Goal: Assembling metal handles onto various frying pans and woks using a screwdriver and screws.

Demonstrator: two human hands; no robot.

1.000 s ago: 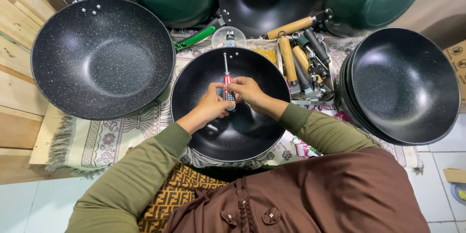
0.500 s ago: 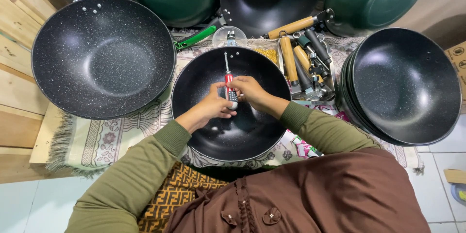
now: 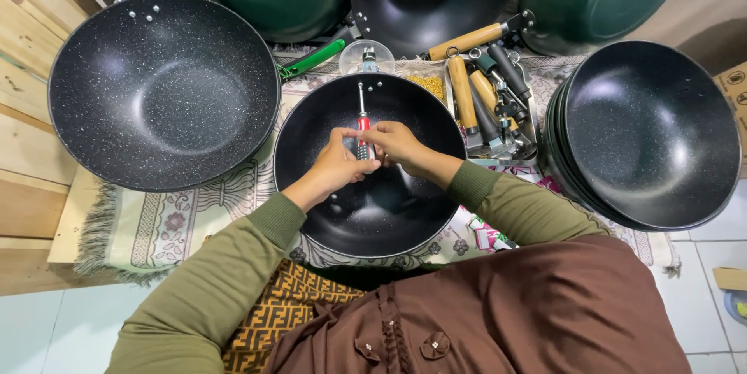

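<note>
Red-handled metal screwdriver [image 3: 362, 126] pinched at the grip by left hand [image 3: 336, 164] and right hand [image 3: 397, 143], fingers closed, shaft pointing toward far rim of round black wok [image 3: 373, 210]. Speckled black pan [image 3: 159, 90] left, stacked black woks [image 3: 650, 129] right, wooden handles [image 3: 467, 94] beyond.

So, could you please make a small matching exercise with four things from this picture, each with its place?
Things:
1. screwdriver
2. speckled wok
3. stack of black pans
4. wooden handles

Places:
A. far left, on the wooden boards
B. in the tray behind the middle pan
C. between both hands, inside the middle pan
D. far right

Pairs: 1-C, 2-A, 3-D, 4-B
</note>
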